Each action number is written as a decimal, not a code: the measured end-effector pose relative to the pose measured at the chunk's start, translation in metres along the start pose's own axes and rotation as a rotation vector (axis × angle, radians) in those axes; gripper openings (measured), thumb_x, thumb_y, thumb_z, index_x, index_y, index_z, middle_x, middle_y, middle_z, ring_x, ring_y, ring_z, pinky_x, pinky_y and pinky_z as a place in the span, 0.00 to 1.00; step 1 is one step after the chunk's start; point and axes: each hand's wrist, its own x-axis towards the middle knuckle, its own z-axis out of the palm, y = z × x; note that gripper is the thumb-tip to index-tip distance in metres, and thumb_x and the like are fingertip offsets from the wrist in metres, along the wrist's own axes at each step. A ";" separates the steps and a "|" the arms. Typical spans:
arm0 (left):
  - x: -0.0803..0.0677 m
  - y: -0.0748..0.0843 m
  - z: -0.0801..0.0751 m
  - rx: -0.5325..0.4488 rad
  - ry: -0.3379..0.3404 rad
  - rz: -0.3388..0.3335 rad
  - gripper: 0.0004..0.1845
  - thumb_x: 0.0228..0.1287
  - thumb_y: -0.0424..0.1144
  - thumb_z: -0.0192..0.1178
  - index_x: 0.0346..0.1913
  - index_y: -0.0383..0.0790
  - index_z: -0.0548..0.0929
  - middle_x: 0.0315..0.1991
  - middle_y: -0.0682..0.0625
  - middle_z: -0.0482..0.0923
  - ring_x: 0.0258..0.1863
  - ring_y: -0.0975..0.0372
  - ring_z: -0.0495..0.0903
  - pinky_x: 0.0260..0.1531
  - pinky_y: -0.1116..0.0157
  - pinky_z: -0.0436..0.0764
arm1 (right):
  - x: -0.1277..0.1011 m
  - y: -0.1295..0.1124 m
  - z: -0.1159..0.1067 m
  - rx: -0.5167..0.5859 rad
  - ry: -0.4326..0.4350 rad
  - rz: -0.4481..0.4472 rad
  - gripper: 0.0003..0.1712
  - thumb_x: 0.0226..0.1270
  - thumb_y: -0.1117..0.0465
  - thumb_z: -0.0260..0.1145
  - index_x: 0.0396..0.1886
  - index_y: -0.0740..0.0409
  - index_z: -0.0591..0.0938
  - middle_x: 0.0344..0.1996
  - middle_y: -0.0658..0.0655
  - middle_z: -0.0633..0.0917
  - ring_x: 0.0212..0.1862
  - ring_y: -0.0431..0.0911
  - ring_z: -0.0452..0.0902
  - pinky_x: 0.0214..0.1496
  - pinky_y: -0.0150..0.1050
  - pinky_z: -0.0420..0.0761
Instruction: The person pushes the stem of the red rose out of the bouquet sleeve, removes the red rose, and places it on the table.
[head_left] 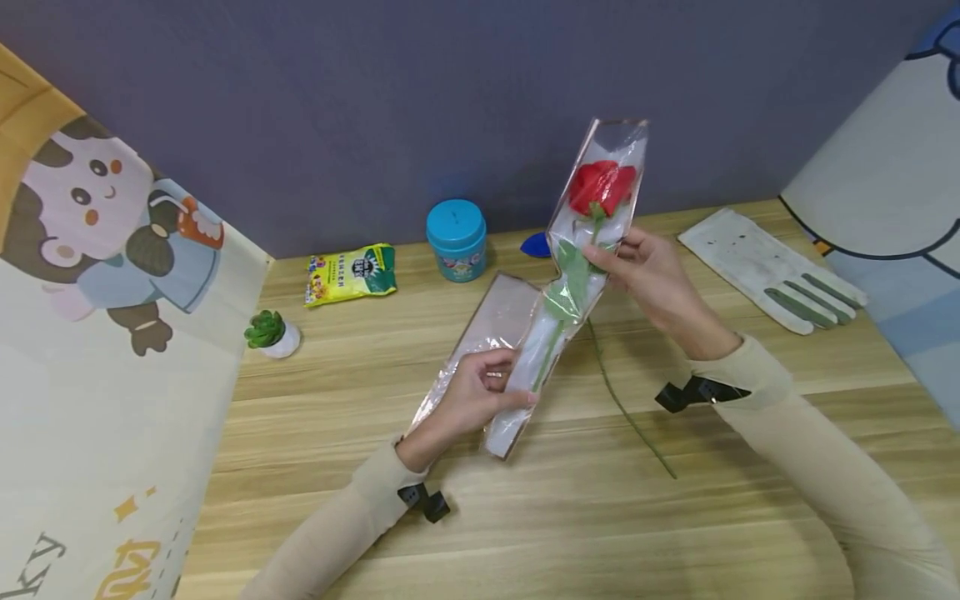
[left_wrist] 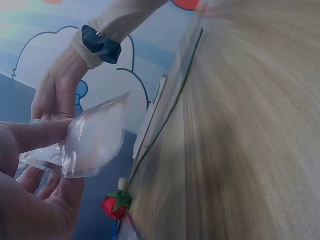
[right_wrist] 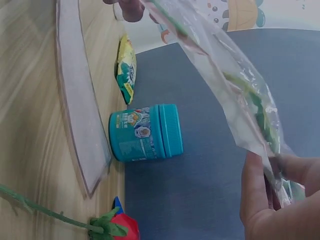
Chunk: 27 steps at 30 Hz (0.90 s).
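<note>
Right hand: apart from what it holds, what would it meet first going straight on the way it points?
Past the wrapped rose in its grip, the right hand would likely meet the dark wall first, though the depth is unclear.

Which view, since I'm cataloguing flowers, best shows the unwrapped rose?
The left wrist view: the unwrapped rose shows its red bloom and long stem. The head view shows only stem, the bloom hidden behind the wrapped rose; the right wrist view shows the bloom but crops the stem.
</note>
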 end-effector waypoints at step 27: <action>0.004 0.006 -0.004 0.031 0.114 0.008 0.24 0.52 0.23 0.75 0.55 0.26 0.85 0.46 0.32 0.88 0.31 0.67 0.88 0.33 0.67 0.90 | -0.009 0.011 0.021 -0.234 -0.041 0.118 0.25 0.73 0.62 0.70 0.64 0.67 0.75 0.38 0.39 0.90 0.40 0.35 0.86 0.46 0.30 0.89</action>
